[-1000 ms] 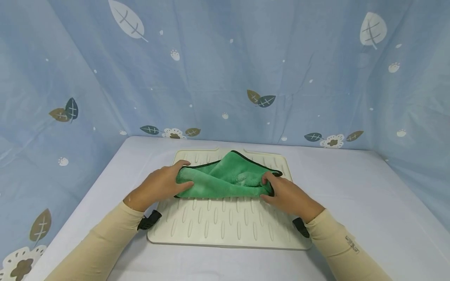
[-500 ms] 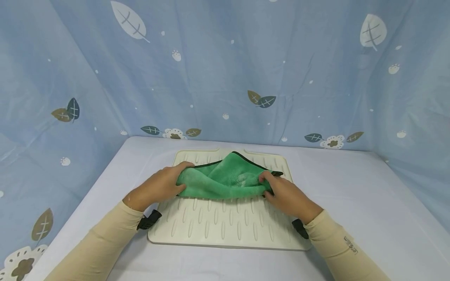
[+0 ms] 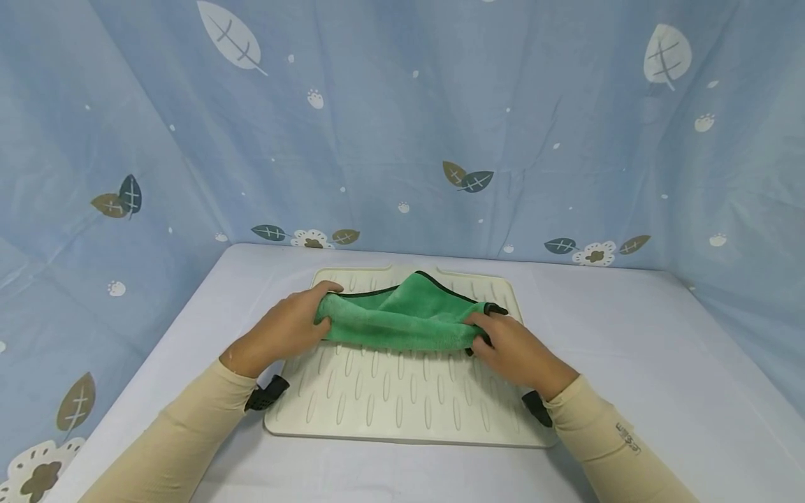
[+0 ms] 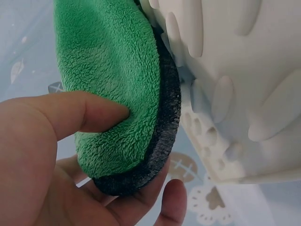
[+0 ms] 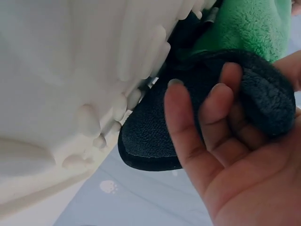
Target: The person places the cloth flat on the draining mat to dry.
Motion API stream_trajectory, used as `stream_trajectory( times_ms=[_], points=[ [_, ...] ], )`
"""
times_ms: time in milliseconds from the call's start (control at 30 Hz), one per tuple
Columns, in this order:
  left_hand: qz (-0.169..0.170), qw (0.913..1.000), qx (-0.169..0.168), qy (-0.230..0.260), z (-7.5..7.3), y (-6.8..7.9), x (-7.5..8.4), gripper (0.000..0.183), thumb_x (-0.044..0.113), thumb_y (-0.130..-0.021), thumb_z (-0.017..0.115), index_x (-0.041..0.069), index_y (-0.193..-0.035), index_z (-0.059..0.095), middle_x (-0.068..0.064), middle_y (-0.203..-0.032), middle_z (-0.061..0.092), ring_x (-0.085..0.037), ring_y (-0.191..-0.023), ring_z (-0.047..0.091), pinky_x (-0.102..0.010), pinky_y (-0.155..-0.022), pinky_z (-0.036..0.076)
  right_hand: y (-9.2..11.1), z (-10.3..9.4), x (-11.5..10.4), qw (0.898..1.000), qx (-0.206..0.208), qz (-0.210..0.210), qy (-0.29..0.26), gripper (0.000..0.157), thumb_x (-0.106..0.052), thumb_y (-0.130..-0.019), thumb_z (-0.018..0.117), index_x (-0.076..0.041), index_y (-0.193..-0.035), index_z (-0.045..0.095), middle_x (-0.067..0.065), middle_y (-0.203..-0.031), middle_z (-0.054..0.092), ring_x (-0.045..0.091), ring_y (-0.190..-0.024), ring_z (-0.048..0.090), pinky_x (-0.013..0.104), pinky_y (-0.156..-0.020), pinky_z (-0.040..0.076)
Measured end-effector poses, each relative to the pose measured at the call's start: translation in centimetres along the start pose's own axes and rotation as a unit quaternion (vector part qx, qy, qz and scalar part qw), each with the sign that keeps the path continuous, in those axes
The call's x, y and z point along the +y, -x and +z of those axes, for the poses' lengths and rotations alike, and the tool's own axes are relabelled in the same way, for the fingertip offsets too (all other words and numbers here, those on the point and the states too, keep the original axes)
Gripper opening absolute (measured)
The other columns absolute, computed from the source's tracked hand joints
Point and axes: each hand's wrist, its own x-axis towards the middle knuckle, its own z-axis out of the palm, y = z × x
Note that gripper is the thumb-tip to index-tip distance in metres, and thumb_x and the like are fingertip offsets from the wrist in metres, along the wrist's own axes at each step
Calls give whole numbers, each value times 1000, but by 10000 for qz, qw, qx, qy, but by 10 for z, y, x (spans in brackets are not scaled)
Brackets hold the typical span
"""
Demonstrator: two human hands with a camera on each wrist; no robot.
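A plush green cloth [image 3: 402,328] with a dark edging lies folded over the ribbed cream mat [image 3: 383,405] in the head view. My left hand [image 3: 291,325] pinches its left end; in the left wrist view the thumb [image 4: 101,110] presses the green pile and the fingers pass beneath. At the other end, my right hand [image 3: 512,349] grips the cloth's right corner. The right wrist view shows the dark grey underside [image 5: 150,132] there, with the fingers [image 5: 183,122] curled at a rolled part of it. One peak of the cloth points toward the back.
The mat rests on a table with a white cover [image 3: 629,363]. A blue curtain [image 3: 390,119] with printed leaves and flowers hangs behind and at both sides. Black wrist straps [image 3: 267,393] show under the beige sleeves [image 3: 182,433].
The front fold of the cloth has risen a little and straightened between the hands. My left hand has shifted slightly up, its thumb now closer to the cloth's left end. The mat stays put.
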Motion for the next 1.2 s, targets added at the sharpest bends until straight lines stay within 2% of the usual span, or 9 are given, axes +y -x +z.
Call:
stream_trajectory(
  times_ms=[267, 467, 633, 700, 800, 867, 900, 1000, 1200],
  points=[
    [-86, 9999, 73, 2, -2, -1, 0, 52, 8, -96, 59, 13, -146, 45, -21, -130, 64, -26, -101, 63, -39, -76, 49, 0, 2, 2, 9993, 235, -247, 131, 35, -11, -83, 78, -5, -116, 66, 10, -103, 69, 21, -97, 66, 40, -84, 55],
    [-65, 9998, 210, -23, -1, -1, -1, 51, 8, -96, 60, 13, -145, 47, -21, -132, 63, -30, -107, 64, -43, -78, 51, -1, 1, 2, 9975, 560, -435, 41, 35, 6, -81, 69, -8, -112, 63, 7, -101, 67, 19, -95, 64, 40, -82, 54],
    [-91, 9992, 378, -78, 0, -2, -1, 50, 9, -95, 61, 13, -144, 48, -20, -134, 62, -34, -111, 64, -48, -82, 52, -1, 0, 1, 9965, 621, -550, -65, 40, 8, -83, 65, -10, -118, 59, 8, -111, 68, 18, -101, 64, 40, -85, 53],
    [-108, 9989, 443, -70, 0, -2, -2, 50, 9, -95, 61, 12, -144, 48, -20, -135, 62, -33, -111, 64, -48, -83, 52, 0, -1, 0, 9972, 482, -480, -300, 44, 8, -85, 63, -11, -123, 54, 8, -112, 67, 12, -83, 62, 35, -76, 54],
    [-87, 9983, 573, -62, -1, -2, -2, 49, 9, -96, 60, 11, -143, 49, -20, -135, 61, -33, -111, 64, -48, -82, 52, 0, -3, -1, 9953, 217, -299, -891, 51, 7, -86, 60, -13, -131, 46, 10, -94, 67, 1, -54, 45, 27, -55, 48],
    [-84, 9977, 674, -22, -1, -2, -2, 49, 9, -96, 60, 11, -144, 49, -20, -132, 63, -32, -99, 65, -47, -76, 51, 0, -5, -1, 9911, 134, -198, -1310, 55, 7, -86, 57, -15, -135, 42, 12, -91, 66, -1, -44, 27, 24, -44, 38],
    [-77, 9972, 746, -24, -2, -2, -2, 49, 9, -96, 60, 11, -143, 49, -20, -132, 63, -31, -98, 64, -46, -75, 51, 0, -6, -2, 9887, 134, -192, -1479, 57, 7, -86, 56, -16, -136, 41, 13, -91, 66, -1, -43, 26, 23, -42, 36],
    [-44, 9954, 957, 4, -3, -2, -2, 49, 8, -95, 61, 11, -143, 50, -21, -131, 63, -27, -86, 60, -41, -70, 47, 0, -8, -3, 9825, 225, -285, -1826, 59, 9, -85, 53, -17, -137, 41, 16, -114, 64, 2, -51, 36, 24, -45, 38],
    [104, 9925, 1214, 139, -2, -2, -2, 48, 6, -96, 61, 7, -143, 49, -23, -137, 57, -17, -58, 47, -34, -57, 42, 2, -10, -2, 9763, 303, -245, -2129, 61, 10, -86, 51, -19, -139, 40, 13, -106, 61, 10, -61, 46, 26, -51, 42]
  ],
)
